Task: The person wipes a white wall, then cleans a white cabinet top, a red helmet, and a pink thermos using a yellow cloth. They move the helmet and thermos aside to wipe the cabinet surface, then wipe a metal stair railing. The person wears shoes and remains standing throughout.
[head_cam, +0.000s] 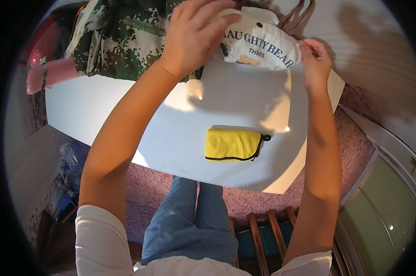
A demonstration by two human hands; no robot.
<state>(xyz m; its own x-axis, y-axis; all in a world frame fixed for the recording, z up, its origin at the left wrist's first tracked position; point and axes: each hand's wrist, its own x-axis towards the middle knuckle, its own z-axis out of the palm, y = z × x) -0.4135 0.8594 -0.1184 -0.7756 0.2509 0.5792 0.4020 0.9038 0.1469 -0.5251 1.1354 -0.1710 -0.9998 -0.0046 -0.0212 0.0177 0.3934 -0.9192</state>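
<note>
A white fabric bag (259, 45) with printed lettering, bear drawings and brown handles lies at the far side of the white table (228, 93). My right hand (314, 62) pinches the bag's right edge between thumb and fingers. Over the bag's left part is my left hand (201, 34), its fingers spread; whether it touches the fabric cannot be told. Nearer to me, a folded yellow cloth (232, 145) with black edging and a small black loop rests on the tabletop, apart from both hands.
Camouflage fabric (125, 45) is heaped at the far left, beside a pink object (59, 74) at the table's edge. A wooden slatted piece of furniture (263, 234) stands below right, over pink carpet (149, 193). A wall borders the far right.
</note>
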